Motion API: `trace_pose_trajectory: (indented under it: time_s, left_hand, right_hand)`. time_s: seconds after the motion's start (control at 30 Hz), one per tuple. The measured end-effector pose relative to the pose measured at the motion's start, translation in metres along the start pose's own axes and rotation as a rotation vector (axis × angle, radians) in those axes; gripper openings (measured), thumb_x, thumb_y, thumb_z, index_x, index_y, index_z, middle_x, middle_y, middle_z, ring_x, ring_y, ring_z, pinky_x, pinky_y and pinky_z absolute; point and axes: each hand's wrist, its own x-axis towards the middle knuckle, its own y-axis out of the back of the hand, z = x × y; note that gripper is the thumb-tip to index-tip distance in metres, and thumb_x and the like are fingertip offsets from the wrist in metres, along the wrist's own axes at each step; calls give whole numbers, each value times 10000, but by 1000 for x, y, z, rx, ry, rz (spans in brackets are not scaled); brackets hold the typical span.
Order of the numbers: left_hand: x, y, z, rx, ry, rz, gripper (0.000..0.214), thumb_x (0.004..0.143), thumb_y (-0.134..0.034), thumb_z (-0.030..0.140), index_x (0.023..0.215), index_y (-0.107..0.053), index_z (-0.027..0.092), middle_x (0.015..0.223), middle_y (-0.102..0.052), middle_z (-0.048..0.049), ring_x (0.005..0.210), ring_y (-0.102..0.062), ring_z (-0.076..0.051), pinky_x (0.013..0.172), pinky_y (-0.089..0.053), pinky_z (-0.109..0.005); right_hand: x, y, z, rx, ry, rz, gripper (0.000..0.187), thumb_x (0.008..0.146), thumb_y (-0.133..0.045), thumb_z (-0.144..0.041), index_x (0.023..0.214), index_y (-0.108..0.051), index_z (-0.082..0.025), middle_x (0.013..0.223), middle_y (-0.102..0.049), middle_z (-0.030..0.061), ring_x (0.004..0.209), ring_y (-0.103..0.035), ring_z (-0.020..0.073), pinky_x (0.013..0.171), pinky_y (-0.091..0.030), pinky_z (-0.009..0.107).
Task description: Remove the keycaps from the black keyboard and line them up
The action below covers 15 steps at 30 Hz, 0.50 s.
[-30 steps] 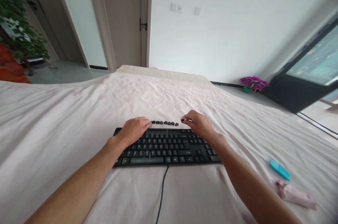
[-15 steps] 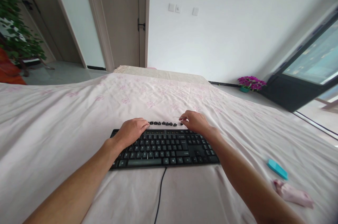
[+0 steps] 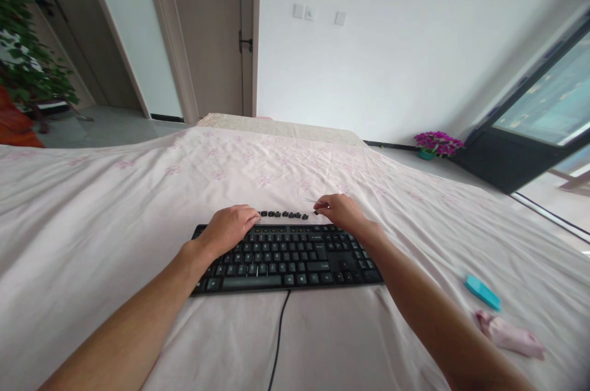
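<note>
A black keyboard (image 3: pixel 295 259) lies on a pale pink bedsheet (image 3: pixel 115 219), its cable (image 3: pixel 278 342) running toward me. Just beyond its top edge sits a row of several loose black keycaps (image 3: pixel 284 215). My left hand (image 3: pixel 228 228) rests on the keyboard's upper left part with fingers curled down over the keys. My right hand (image 3: pixel 343 213) is at the right end of the keycap row, fingers pinched on a thin metal tool (image 3: pixel 312 200) whose tip points left above the last keycap.
A teal flat object (image 3: pixel 482 292) and a crumpled pink packet (image 3: pixel 509 334) lie on the sheet at right. Beyond the bed are a door, a green plant (image 3: pixel 27 65) at left, purple flowers (image 3: pixel 437 144) and a dark window frame at right.
My right hand has drifted slightly forward and left along the keycap row. The view shifted a little; my left hand stays put on the keyboard.
</note>
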Motion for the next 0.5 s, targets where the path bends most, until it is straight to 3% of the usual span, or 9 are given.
trace_pose_trajectory:
  time_s: [0.5]
  left_hand:
    - [0, -3, -2, -4, -3, -1, 291, 927, -398, 313, 919, -676, 228, 954, -689, -19, 889, -622, -176, 797, -441, -273]
  right_hand:
    - [-5, -1, -2, 19, -48, 13, 149, 778, -621, -334, 884, -725, -318, 828, -708, -17, 778, -613, 183, 633, -380, 253]
